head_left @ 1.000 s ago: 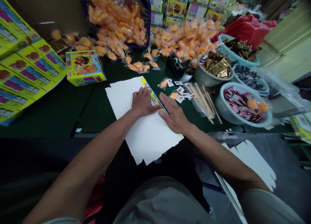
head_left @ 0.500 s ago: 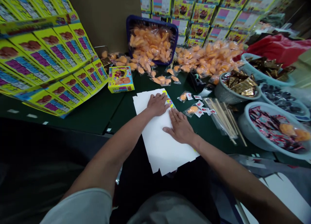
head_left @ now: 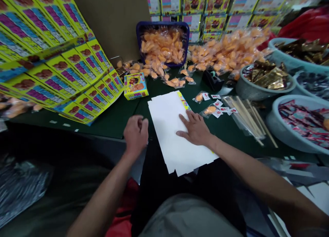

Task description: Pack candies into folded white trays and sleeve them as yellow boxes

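Note:
A white cardboard sheet, a flat box blank with notched ends, lies blank side up and sticks out over the near table edge. A strip of yellow print shows along its right side. Spread flat on its right part is my right hand, fingers apart. My left hand is off the card, just left of it, with its fingers curled in and nothing visible in them. Beyond the card's upper left stands a small yellow printed box. Bagged orange pieces and small white packets lie right of the card.
Yellow boxes in a tilted display stand at left. Behind are a blue basket and a heap of bagged orange pieces. At right are wooden sticks, a black tape dispenser, and tubs with gold packets and red packets.
My left hand has lifted off the card, moved left and curled its fingers. My right hand stays flat on the card. The view has shifted a little.

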The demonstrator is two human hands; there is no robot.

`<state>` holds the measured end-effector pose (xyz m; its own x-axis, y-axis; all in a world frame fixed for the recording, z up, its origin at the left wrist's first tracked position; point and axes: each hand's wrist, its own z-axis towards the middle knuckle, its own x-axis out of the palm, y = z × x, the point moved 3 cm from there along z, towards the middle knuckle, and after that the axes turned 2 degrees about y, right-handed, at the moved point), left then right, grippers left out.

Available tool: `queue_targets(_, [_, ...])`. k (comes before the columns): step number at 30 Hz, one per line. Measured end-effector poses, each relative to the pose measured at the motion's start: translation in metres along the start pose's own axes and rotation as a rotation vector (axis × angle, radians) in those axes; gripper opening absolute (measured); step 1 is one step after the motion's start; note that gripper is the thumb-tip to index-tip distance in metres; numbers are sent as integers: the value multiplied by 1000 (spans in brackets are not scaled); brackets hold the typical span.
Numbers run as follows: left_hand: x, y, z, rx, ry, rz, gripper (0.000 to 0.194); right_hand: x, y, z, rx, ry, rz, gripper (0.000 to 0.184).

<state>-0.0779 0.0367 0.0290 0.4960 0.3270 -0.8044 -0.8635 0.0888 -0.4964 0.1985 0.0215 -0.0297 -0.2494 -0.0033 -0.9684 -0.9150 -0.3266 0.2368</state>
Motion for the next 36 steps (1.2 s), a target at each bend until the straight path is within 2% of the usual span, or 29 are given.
queue_targets(2, [0, 16, -56, -160, 85, -123, 36, 4, 9, 6, 66, -37, 24, 117])
queue_targets(4, [15, 17, -99, -268, 202, -293, 36, 10, 19, 12, 147, -77, 40, 128])
queue_targets(5, [23, 13, -112, -289, 232, -345, 35, 13, 24, 15, 175, -95, 48, 132])
queue_targets(7, [33, 2, -122, -297, 241, -402, 33, 18, 31, 19, 195, -127, 63, 135])
queue_targets(10, [31, -11, -109, -280, 214, -369, 27, 20, 32, 20, 179, -133, 68, 130])
queue_targets(13, [21, -17, -89, -246, 245, -235, 26, 15, 32, 18, 107, -125, 33, 106])
queue_targets(16, [19, -21, -73, -245, 282, -152, 31, 9, 37, 17, -125, -116, 7, 71])
queue_targets(19, [25, -24, -62, -258, 289, -133, 35, 8, 39, 17, -295, -21, 28, 53])
queue_targets(24, [32, -30, -54, -197, 260, -95, 39, 12, 37, 21, -308, 57, 28, 55])
queue_targets(27, [37, -37, -60, -27, 260, -45, 58, 12, 37, 22, -304, 55, 47, 57])
queue_targets(29, [40, -39, -67, 80, 313, -8, 73, 13, 37, 22, -302, 54, 68, 56])
queue_targets(31, [42, -40, -68, 154, 366, 23, 77, 13, 37, 22, -300, 52, 81, 57])
queue_targets(33, [41, -38, -63, 199, 403, 24, 71, 13, 37, 23, -295, 55, 86, 58])
queue_targets(36, [36, -30, -43, 213, 402, -62, 47, 13, 37, 23, -284, 69, 83, 59])
